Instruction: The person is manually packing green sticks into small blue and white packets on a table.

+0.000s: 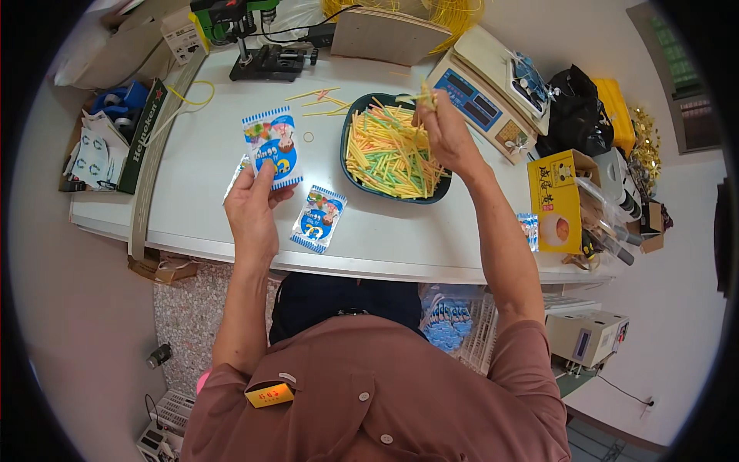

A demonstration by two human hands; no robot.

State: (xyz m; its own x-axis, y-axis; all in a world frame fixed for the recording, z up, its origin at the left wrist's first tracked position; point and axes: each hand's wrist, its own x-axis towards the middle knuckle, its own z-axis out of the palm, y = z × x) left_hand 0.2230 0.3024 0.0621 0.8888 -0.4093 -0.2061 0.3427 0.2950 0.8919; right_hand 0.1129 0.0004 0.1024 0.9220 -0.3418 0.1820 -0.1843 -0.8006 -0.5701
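Observation:
My left hand (252,206) pinches a blue and white foil packet (271,132) upright, thumb on its front. Beneath that hand, the edge of another foil packet (236,174) shows. A further blue and white packet (319,219) lies flat on the table just to the right. Yellow, green and pink thin sticks (385,146) fill a dark green tub (382,194) at the middle. Over the tub's far right rim, my right hand (449,138) is closed around a small bunch of pale yellow sticks (426,95).
Loose sticks (319,100) and a rubber band (309,137) lie left of the tub. A digital scale (481,96) stands behind my right hand. A drill stand (265,65) is at the far left, a yellow box (556,204) at right, and an open carton (138,146) at left.

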